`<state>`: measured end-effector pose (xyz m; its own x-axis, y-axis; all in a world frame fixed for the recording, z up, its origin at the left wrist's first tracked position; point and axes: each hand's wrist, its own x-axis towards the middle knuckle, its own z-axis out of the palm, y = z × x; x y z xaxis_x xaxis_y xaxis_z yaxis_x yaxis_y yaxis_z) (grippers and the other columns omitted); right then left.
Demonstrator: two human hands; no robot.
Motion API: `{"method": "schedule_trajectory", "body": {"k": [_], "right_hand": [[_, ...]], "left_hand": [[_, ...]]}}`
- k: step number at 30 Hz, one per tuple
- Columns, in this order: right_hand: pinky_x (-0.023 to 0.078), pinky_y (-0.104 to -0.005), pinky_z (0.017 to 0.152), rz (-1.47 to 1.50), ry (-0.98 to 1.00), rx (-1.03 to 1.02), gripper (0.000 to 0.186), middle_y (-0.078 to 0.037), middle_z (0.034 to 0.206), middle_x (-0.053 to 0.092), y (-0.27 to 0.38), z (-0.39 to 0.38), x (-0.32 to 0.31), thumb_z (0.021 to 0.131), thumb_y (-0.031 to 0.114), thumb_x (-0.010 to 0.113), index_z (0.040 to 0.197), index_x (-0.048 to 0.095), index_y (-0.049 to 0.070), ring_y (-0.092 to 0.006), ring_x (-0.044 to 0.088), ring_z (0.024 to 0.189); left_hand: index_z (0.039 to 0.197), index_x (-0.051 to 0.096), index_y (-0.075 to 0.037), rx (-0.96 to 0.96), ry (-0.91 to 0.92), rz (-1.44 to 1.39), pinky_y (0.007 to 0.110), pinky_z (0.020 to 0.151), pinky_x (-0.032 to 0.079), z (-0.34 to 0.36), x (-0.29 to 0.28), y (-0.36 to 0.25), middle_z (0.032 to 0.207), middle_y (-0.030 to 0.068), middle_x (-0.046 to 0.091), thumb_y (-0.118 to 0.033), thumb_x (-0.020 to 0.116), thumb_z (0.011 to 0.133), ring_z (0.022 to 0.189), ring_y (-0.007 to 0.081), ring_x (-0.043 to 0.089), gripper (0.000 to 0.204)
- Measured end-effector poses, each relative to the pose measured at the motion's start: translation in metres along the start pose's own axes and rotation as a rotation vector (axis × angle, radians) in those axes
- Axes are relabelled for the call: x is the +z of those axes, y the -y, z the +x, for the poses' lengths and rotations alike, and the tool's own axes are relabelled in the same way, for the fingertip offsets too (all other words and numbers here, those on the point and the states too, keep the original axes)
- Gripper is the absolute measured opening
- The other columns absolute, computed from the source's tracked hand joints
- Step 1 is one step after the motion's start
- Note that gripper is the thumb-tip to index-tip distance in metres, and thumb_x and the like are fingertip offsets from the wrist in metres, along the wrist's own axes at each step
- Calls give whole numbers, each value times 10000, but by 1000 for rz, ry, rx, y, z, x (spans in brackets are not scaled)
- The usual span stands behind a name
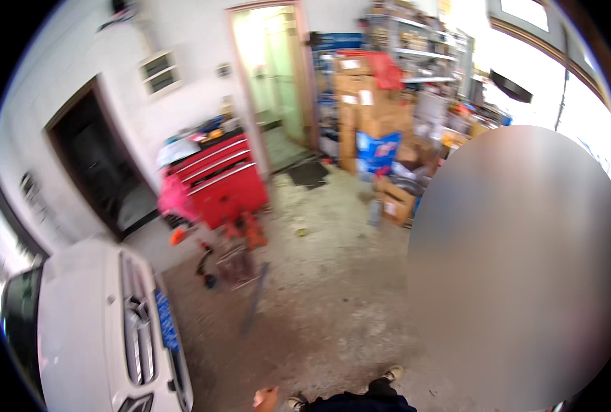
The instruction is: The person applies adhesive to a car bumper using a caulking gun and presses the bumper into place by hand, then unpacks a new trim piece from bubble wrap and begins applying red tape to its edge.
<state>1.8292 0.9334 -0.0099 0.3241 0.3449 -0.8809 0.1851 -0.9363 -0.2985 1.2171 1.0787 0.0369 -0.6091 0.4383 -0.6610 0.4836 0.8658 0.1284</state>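
My left hand (pixel 265 397) enters at the bottom edge, fingers curled; what it holds, if anything, is too small to make out. It is low beside my dark-clothed body and shoes (pixel 392 374). A white car (pixel 78 323) stands to the left of it, front end toward the middle of the room. My right hand is not in view. A large blurred patch covers the right side of the head view and hides what is there.
A red tool chest (pixel 226 178) with orange stands (pixel 250 230) and a dark panel (pixel 236 268) on the floor before it. Two doorways (pixel 285 96) open in the wall. Stacked cardboard boxes (pixel 360 110), metal shelves (pixel 425 55) and clutter line the back right. Concrete floor (pixel 319 302) spans the middle.
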Motion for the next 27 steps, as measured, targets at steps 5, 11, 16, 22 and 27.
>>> {"method": "schedule_trajectory", "body": {"k": [5, 11, 16, 22, 27], "right_hand": [[526, -356, 702, -1000, -211, -513, 203, -75, 930, 658, -151, 113, -196, 858, 101, 512, 1023, 628, 126, -206, 640, 792], [534, -381, 558, 740, -167, -9, 177, -85, 814, 597, 15, 56, -219, 904, 97, 471, 1076, 508, 82, -221, 632, 686], [500, -406, 728, -386, -302, -567, 253, -96, 933, 624, -64, 118, -367, 867, 168, 528, 1101, 543, 72, -248, 601, 852], [501, -375, 543, 1308, -307, -203, 231, -83, 828, 634, -25, 157, -454, 804, 137, 570, 1024, 586, 69, -215, 620, 749], [518, -331, 531, 1272, -671, 456, 278, -98, 787, 650, -61, 110, -415, 805, 120, 538, 1068, 603, 56, -189, 624, 630]], "left_hand": [[1138, 613, -97, 69, 172, -167, 410, 927, 432, -31, 136, -93, 1148, 131, 615, -399, 614, 777, 1075, 298, 574, 470], [1047, 653, -40, 111, 19, 91, 414, 899, 449, -57, 123, -213, 1125, 182, 614, -343, 569, 798, 1088, 364, 556, 401], [1133, 627, -70, 554, 130, 509, 390, 933, 440, -227, 184, -488, 1174, 145, 607, -316, 519, 870, 1080, 291, 575, 376], [1180, 560, -28, 379, 308, 253, 372, 849, 466, -227, 332, -635, 1133, 127, 599, -324, 503, 911, 1012, 256, 573, 404], [1169, 545, -12, 479, 349, 554, 370, 772, 480, -274, 474, -812, 1059, 118, 612, -291, 534, 911, 914, 241, 586, 380]]}}
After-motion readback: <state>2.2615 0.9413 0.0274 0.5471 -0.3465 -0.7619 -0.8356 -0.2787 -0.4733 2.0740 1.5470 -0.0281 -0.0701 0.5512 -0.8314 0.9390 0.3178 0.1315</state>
